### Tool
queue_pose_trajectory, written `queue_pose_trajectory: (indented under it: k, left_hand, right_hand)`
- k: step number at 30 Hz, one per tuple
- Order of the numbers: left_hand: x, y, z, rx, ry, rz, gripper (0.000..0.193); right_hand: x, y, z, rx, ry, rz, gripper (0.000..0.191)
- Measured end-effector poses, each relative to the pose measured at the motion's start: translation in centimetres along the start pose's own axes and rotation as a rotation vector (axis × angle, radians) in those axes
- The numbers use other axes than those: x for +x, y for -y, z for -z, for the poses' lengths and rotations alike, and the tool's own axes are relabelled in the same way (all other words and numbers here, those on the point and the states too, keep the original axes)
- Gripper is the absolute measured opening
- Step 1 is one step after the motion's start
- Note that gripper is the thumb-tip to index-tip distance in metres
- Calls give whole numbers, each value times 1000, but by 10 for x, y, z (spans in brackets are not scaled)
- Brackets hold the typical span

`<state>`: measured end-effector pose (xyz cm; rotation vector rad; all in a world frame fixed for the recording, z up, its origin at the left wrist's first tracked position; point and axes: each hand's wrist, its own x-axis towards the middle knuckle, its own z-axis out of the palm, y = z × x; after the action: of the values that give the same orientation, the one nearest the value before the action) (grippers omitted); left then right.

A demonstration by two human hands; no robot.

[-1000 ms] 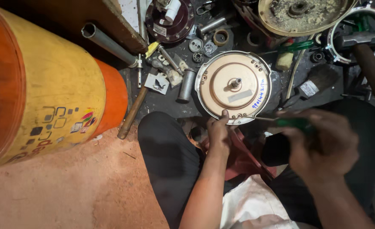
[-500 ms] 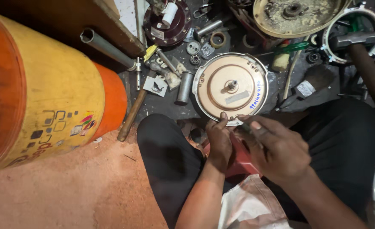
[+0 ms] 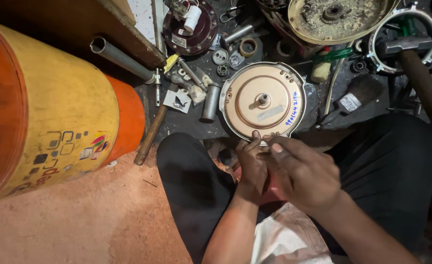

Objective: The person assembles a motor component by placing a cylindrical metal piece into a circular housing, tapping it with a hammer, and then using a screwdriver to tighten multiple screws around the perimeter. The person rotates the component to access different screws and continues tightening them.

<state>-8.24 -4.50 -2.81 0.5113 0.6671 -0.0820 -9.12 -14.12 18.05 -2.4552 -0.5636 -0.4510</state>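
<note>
1. We see our left hand point(image 3: 251, 164) and right hand point(image 3: 304, 173) pressed together at the near rim of the round copper-coloured metal motor cover point(image 3: 264, 100); the fingers are curled, the left fingertips touch the rim, and we cannot tell whether either hand has hold of anything small.
2. The cover lies flat on the dark, cluttered floor point(image 3: 196, 127) just beyond our black-trousered knees point(image 3: 191, 181), with a short shaft at its centre, a pale grey rectangular sticker beside that and blue handwriting near its right edge.
3. Just left of it stands a short grey metal sleeve point(image 3: 209, 102); further left lie a wooden-handled tool point(image 3: 151, 131) and a long grey steel pipe point(image 3: 120, 57).
4. Beyond are a dark red round housing point(image 3: 192, 29) with a white label, and a dusty brass-coloured dish point(image 3: 340, 17).
5. To the right, a chrome ring point(image 3: 375, 54) circles a heavy hammer point(image 3: 411, 63).
6. A big yellow and orange cylinder point(image 3: 54, 112) with printed squares crowds the left side.
</note>
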Motion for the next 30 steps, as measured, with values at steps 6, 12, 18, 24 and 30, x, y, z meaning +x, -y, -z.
queue_pose_trajectory:
  k: [6, 12, 18, 24, 30]
  left_hand:
    - [-1, -2, -15, 126, -213, 43, 19]
    - [11, 8, -8, 128, -219, -23, 24]
    - [1, 2, -11, 209, -256, 71, 20]
    - [-11, -8, -20, 181, -174, 38, 18]
    - [-6, -7, -21, 242, -241, 53, 22]
  right_hand:
    - [-8, -20, 16, 197, -257, -71, 40]
    - [-16, -39, 35, 379, -267, -152, 41]
    - [-15, -27, 22, 435, -241, -142, 45]
    - [-14, -14, 23, 205, -167, -78, 39]
    - [-40, -54, 37, 579, -423, -479, 27]
